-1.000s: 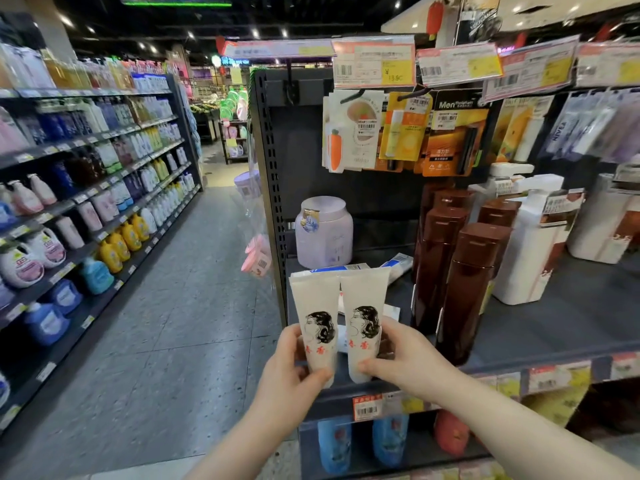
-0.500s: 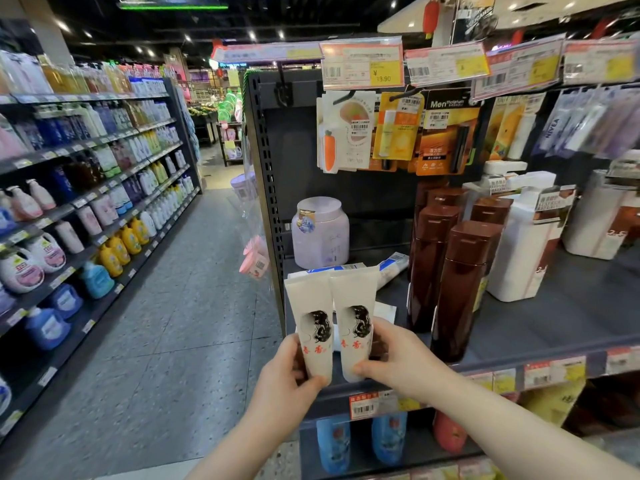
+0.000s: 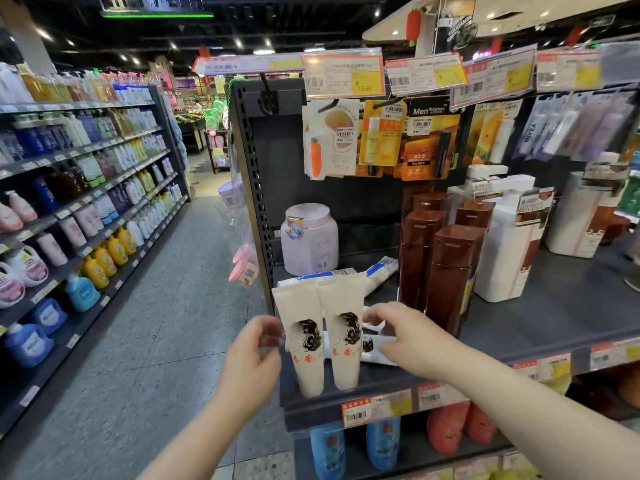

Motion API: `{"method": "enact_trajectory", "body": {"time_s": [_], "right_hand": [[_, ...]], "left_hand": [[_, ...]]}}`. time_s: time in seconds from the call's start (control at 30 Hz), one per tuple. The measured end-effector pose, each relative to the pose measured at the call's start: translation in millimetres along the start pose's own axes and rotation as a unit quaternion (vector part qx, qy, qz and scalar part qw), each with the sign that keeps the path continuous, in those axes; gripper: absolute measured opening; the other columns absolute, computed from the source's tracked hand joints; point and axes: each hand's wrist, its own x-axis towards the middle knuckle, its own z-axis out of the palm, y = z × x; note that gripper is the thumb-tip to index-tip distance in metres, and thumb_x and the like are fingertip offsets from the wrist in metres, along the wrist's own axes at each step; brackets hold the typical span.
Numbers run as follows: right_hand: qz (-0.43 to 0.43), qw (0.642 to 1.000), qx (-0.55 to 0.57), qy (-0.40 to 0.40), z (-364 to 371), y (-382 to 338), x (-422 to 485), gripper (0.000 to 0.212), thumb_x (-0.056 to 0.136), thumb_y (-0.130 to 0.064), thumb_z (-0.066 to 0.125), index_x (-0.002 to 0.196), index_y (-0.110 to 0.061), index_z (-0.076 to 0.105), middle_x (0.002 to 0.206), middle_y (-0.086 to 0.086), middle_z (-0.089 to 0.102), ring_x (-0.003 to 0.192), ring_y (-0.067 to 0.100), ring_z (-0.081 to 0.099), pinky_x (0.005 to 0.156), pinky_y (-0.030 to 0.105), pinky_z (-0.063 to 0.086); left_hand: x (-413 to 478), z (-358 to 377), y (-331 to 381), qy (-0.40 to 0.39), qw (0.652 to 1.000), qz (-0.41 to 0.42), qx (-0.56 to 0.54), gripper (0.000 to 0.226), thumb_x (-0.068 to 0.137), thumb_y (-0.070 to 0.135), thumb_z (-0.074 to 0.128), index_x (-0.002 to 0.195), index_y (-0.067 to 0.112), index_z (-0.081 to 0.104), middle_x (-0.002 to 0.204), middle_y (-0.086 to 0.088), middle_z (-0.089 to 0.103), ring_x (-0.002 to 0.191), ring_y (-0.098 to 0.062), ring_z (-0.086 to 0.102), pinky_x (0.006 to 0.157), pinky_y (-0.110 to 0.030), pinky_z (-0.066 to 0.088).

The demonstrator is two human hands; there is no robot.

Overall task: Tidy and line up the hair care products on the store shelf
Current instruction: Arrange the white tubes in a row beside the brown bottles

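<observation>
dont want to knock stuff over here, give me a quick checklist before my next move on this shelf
1. Standing white tubes upright, side by side at the shelf front: ok.
2. Left hand free, holding nothing: ok.
3. Right hand has a firm hold on the lying white tube: cannot tell, its fingers hide the contact.
4. Lying white tube lined up with the standing ones: not ok, it lies flat behind them.
5. Blue-and-white tubes at the back standing: not ok, they lie flat.
6. Brown bottles beside the right hand upright: ok.
</observation>
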Motion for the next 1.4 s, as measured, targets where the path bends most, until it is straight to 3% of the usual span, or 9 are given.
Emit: {"method": "enact_trajectory", "body": {"time_s": [0.1,0.23,0.5,0.63,0.77,0.9,1.03,1.17,1.4], "right_hand": [[0.022,0.996,-0.087,-0.024,-2,-2,10,0.046,0.087,-0.011,0.055,0.130,-0.023,0.048,0.131,-0.001,0.046,0.111,0.014,0.050,0.094,0.025,0.042],[0.055,0.982,-0.170,-0.061,9,-6,21,0.046,0.084,-0.028,0.064,0.128,-0.021,0.050,0.125,0.004,0.051,0.110,0.023,0.054,0.090,0.031,0.047],[0.067,0.973,-0.199,-0.093,19,2,31,0.046,0.082,-0.024,0.069,0.122,-0.015,0.049,0.124,0.009,0.048,0.109,0.027,0.054,0.090,0.034,0.048],[0.053,0.987,-0.148,-0.031,20,2,36,0.031,0.087,-0.024,0.059,0.117,-0.018,0.052,0.115,0.006,0.047,0.100,0.024,0.055,0.086,0.035,0.049],[-0.018,0.993,-0.060,0.100,8,-7,42,0.036,0.085,-0.020,0.057,0.121,-0.022,0.055,0.125,0.001,0.048,0.120,0.024,0.047,0.100,0.033,0.040],[-0.039,0.981,0.065,0.180,-26,-41,48,0.046,0.087,-0.022,0.063,0.131,-0.019,0.049,0.148,0.002,0.028,0.139,0.016,0.025,0.109,0.022,0.021],[-0.033,0.933,0.236,0.269,-58,-76,58,0.051,0.085,-0.021,0.066,0.132,-0.024,0.047,0.137,-0.004,0.042,0.128,0.016,0.041,0.102,0.026,0.036],[-0.026,0.882,0.402,0.245,-88,-100,64,0.060,0.081,-0.005,0.067,0.133,-0.020,0.042,0.124,0.000,0.052,0.107,0.022,0.059,0.079,0.041,0.058],[-0.084,0.842,0.507,0.162,-120,-126,50,0.019,0.088,-0.007,0.059,0.103,-0.018,0.057,0.105,0.008,0.066,0.092,0.020,0.067,0.061,0.026,0.058]], "left_hand": [[26,-9,12,-0.022,1.000,0.008,0.020,0.041,0.083,-0.007,0.051,0.081,0.034,0.053,0.085,0.012,0.061,0.079,-0.001,0.054,0.064,-0.006,0.039],[52,-8,25,-0.192,0.976,-0.035,0.094,0.024,0.087,0.002,0.054,0.081,0.025,0.055,0.080,0.016,0.056,0.076,0.000,0.051,0.065,-0.018,0.041],[59,5,26,-0.337,0.918,-0.044,0.204,0.032,0.089,0.004,0.052,0.067,0.025,0.043,0.076,0.011,0.046,0.068,0.003,0.042,0.068,-0.014,0.040],[63,-3,22,-0.293,0.945,-0.059,0.130,0.024,0.089,0.009,0.054,0.080,0.030,0.053,0.091,0.009,0.058,0.090,-0.009,0.055,0.081,-0.021,0.046],[73,-19,25,-0.232,0.971,-0.039,0.051,0.019,0.084,0.014,0.061,0.089,0.032,0.060,0.094,0.015,0.061,0.090,-0.003,0.057,0.076,-0.018,0.047],[81,-34,35,-0.155,0.987,-0.033,0.005,0.023,0.084,0.020,0.062,0.107,0.023,0.061,0.107,0.001,0.061,0.101,-0.018,0.058,0.086,-0.031,0.049],[81,-42,49,-0.078,0.995,0.001,-0.057,0.020,0.085,0.018,0.060,0.098,0.033,0.059,0.110,-0.003,0.061,0.097,-0.019,0.056,0.077,-0.029,0.046],[73,-48,66,-0.029,0.989,0.026,-0.139,0.021,0.076,0.026,0.062,0.095,0.035,0.060,0.102,-0.001,0.063,0.079,-0.014,0.053,0.070,-0.030,0.043],[50,-57,93,0.038,0.977,0.072,-0.196,0.028,0.064,0.025,0.066,0.090,0.033,0.057,0.099,0.003,0.063,0.096,-0.018,0.060,0.080,-0.034,0.052]]}}
